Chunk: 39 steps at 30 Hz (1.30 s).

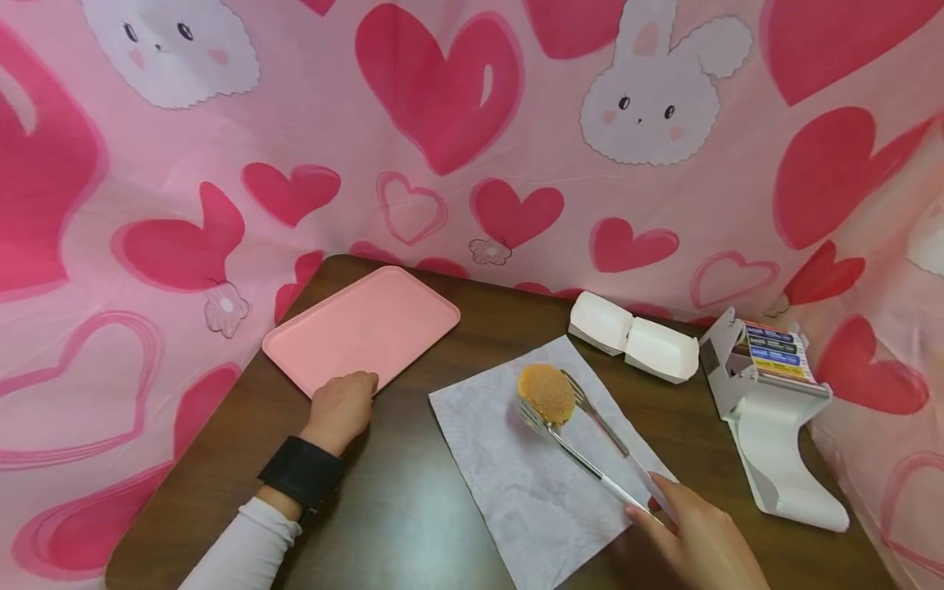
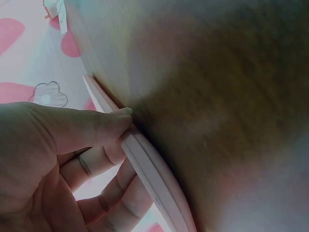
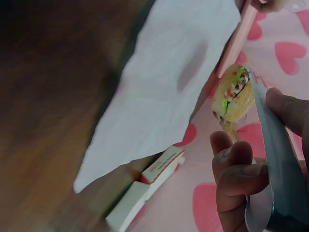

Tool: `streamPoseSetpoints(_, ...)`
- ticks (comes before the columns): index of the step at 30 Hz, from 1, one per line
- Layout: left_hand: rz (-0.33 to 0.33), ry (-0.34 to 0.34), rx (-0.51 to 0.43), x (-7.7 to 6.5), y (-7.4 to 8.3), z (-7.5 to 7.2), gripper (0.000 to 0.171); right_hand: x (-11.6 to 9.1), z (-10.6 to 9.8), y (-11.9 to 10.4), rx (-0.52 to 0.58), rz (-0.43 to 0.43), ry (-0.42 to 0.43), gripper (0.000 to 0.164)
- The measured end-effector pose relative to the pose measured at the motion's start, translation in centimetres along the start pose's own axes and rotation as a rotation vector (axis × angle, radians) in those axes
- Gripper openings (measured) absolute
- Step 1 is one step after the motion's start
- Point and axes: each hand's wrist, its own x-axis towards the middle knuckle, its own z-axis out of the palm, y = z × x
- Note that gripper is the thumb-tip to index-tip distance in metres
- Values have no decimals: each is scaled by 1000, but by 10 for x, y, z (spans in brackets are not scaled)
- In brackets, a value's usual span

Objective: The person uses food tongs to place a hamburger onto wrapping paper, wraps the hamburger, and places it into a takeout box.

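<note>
On the near edge of the pink tray (image 1: 361,328), my left hand (image 1: 342,411) pinches the rim between thumb and fingers, as the left wrist view shows. My right hand (image 1: 696,528) grips metal tongs (image 1: 592,468). A small burger (image 1: 546,391) is held between the tongs' tips. Its bun, green leaf and filling show from the side in the right wrist view. The burger hangs above a sheet of white paper (image 1: 516,475), and a shadow falls on the sheet below it.
An opened white burger box (image 1: 660,348) lies at the back of the brown table (image 1: 391,500). To its right stands a white dispenser (image 1: 774,401) with small colored packs. A pink heart-patterned cloth (image 1: 332,98) hangs behind and beside the table.
</note>
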Motion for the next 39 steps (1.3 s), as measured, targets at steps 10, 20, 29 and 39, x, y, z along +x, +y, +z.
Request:
streamPoseSetpoints(10, 5, 0, -2, -1, 0, 0, 14, -8, 13, 17, 14, 97, -110, 74)
streamPoseSetpoints(20, -2, -11, -9, 0, 1, 0, 13, -7, 23, 22, 9, 123, -111, 69)
streamPoseSetpoints(29, -14, -27, -4, 1, 3, -1, 11, -15, 31, 25, 18, 110, -46, 64)
streamPoseSetpoints(39, -13, -14, -6, 1, 3, -1, 13, -17, 40, 31, 12, 117, -24, 81)
